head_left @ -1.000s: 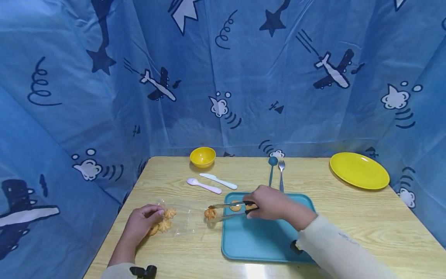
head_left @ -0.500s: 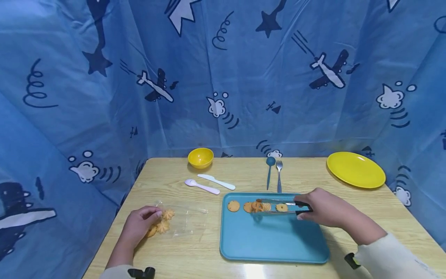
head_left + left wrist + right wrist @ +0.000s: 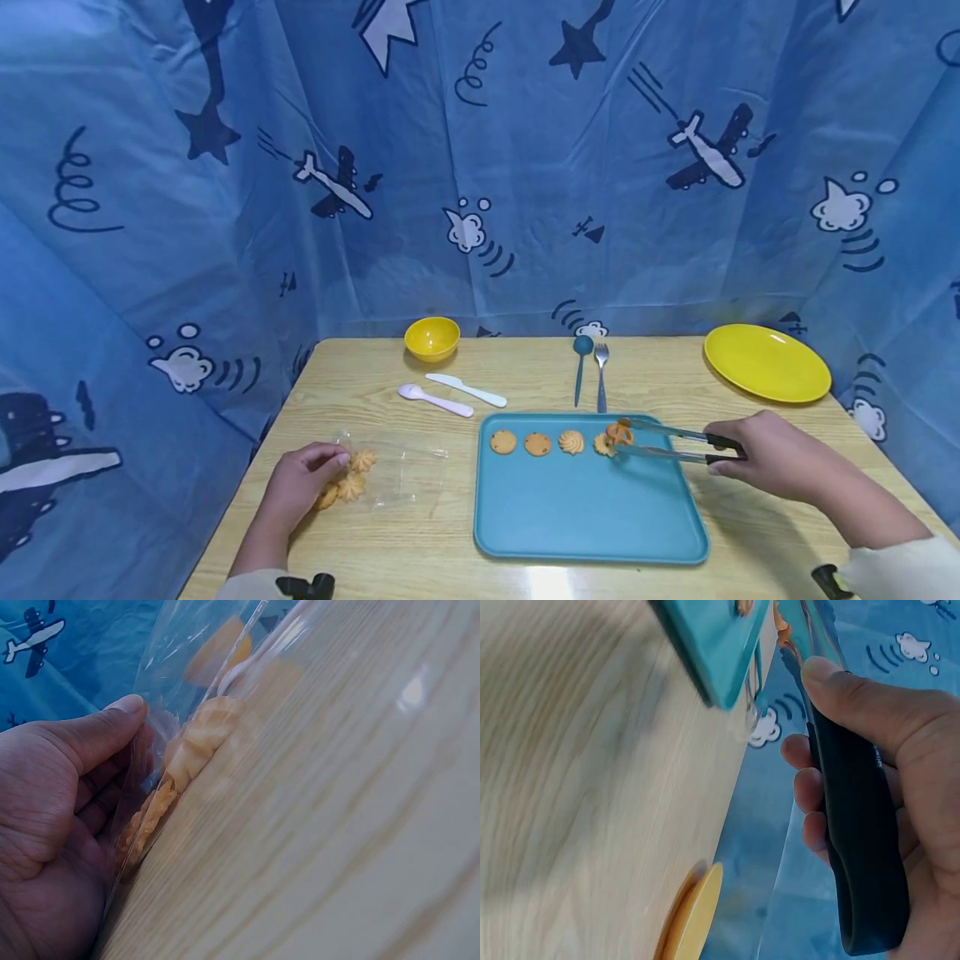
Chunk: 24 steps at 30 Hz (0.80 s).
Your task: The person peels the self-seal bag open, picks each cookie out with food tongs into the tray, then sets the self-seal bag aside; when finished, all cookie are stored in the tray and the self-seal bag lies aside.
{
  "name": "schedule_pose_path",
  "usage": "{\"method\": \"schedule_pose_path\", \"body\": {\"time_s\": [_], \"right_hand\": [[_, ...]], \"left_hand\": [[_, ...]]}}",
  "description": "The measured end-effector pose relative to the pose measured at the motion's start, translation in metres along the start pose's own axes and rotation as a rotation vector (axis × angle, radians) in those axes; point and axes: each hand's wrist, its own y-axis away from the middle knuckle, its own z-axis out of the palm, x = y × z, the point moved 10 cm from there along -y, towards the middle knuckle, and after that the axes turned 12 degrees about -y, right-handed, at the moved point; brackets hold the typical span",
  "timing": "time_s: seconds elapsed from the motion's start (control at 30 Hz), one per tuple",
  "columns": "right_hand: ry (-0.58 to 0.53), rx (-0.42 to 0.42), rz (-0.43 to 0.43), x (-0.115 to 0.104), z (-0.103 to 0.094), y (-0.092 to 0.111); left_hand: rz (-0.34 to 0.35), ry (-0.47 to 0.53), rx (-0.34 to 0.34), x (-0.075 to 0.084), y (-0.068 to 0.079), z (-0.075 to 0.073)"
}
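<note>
My right hand (image 3: 772, 458) grips black-handled tongs (image 3: 675, 456), its fingers curled round the handle (image 3: 859, 817) in the right wrist view. Between the tong tips is a browned, pretzel-like cookie (image 3: 619, 432), over the back right part of the teal tray (image 3: 585, 525). Several cookies lie in a row along the tray's back; the rightmost, a pale cookie (image 3: 602, 445), is partly covered by the held one. My left hand (image 3: 303, 492) pinches the edge of a clear plastic bag (image 3: 408, 475) between thumb and fingers. Inside its left end are several ridged cookies (image 3: 202, 735).
Behind the bag lie a pale knife (image 3: 468, 390) and a lilac spoon (image 3: 438, 402), with a yellow bowl (image 3: 432, 340) farther back. A teal spoon (image 3: 581, 367) and a fork (image 3: 602, 375) lie behind the tray. At the back right is a yellow plate (image 3: 767, 362).
My right hand has carried the tongs and the pretzel-like cookie rightward, from the bag's open end across the tray to the row's right end. The left hand stays on the bag.
</note>
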Motion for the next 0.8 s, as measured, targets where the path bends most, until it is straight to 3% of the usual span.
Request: {"method": "schedule_pose_path", "body": {"time_s": [0.47, 0.8], "right_hand": [[0.026, -0.004, 0.050, 0.028, -0.001, 0.018], [0.003, 0.017, 0.020, 0.028, 0.002, 0.017]], "left_hand": [[-0.032, -0.026, -0.010, 0.002, 0.000, 0.000], [-0.027, -0.025, -0.010, 0.000, 0.000, 0.001]]}}
